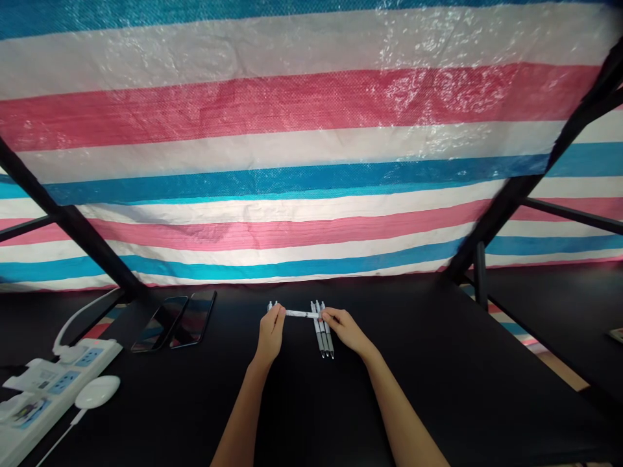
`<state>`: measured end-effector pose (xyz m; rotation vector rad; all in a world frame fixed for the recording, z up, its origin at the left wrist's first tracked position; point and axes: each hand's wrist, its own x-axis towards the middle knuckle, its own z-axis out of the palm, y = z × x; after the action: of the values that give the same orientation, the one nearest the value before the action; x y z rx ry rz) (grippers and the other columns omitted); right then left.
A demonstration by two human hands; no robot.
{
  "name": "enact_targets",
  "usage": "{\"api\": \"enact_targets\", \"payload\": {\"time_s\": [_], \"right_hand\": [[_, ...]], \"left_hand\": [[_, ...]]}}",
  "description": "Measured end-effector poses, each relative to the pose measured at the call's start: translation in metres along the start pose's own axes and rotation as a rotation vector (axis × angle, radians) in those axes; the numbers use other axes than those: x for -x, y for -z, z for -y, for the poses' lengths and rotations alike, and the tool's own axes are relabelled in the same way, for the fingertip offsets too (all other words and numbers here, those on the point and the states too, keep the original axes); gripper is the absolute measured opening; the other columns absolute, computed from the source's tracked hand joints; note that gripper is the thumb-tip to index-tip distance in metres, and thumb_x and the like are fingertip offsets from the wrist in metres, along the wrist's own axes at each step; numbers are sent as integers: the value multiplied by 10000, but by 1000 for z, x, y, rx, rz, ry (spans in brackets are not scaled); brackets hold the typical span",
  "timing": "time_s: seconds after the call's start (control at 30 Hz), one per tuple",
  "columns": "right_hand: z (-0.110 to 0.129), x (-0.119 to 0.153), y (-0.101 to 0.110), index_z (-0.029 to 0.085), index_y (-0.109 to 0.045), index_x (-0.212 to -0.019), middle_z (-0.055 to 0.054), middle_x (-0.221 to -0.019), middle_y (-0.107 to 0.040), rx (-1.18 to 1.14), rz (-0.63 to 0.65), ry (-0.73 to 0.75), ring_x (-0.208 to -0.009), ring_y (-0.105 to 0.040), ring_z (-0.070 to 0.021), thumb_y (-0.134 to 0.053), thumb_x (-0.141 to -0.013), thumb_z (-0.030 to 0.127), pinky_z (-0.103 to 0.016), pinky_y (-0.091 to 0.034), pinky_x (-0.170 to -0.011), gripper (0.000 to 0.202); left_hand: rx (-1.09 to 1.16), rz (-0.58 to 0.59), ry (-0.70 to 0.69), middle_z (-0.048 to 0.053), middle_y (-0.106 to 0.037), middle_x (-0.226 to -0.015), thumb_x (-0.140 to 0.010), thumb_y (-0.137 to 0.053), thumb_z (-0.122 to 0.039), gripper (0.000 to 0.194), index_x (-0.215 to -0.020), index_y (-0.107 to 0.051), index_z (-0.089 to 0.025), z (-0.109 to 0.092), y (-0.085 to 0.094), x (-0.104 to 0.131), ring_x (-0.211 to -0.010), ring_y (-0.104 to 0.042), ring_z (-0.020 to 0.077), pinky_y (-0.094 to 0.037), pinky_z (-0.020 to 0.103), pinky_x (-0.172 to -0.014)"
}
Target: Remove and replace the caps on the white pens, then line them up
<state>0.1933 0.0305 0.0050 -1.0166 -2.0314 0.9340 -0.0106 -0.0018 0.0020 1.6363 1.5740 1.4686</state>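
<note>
A white pen (300, 314) lies sideways between my two hands, above the black table. My left hand (271, 331) pinches its left end, and my right hand (344, 327) pinches the right end. Below and behind the held pen, several white pens with grey grips (323, 337) lie side by side on the table, close to my right fingers. Tips of other white pens (271, 304) stick out just beyond my left hand, which hides the rest of them.
Two dark phones (159, 323) lie at the left. Nearer me on that side are a white power strip (63, 383) with plugs and a white round puck on a cable (98, 392). Black frame bars (501, 214) rise on both sides, before a striped plastic sheet (292, 227).
</note>
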Motion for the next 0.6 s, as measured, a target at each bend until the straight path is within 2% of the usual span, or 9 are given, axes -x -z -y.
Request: {"api": "enact_targets", "payload": {"time_s": [0.27,0.47,0.6], "right_hand": [[1,-2,-6,199,-652,-822,-13,-739,-637,224,-97,70,-695,-548,-164,-365,-937,336,-265,-367,-676,339],[3,-2,-8,213,-651,-919,-35,-790,-621,285,-190,117,-773,-557,-180,-371,-943,355,-302,-367,-737,315],[4,0,-8,226,-645,-987,-42,-834,-615,294,-245,141,-831,-564,-188,-391,-939,368,-318,-363,-779,295]], "left_hand": [[58,37,81,-59,-288,-520,-845,-373,-522,422,-569,-322,-207,-3,4,-1,-473,-300,85,-261,226,-459],[121,-25,122,-63,-264,-508,-853,-370,-507,421,-560,-313,-209,6,-1,-1,-458,-275,81,-250,224,-439],[84,-74,149,-59,-213,-493,-847,-381,-516,468,-523,-239,-209,5,-3,0,-459,-241,80,-218,239,-438]]}}
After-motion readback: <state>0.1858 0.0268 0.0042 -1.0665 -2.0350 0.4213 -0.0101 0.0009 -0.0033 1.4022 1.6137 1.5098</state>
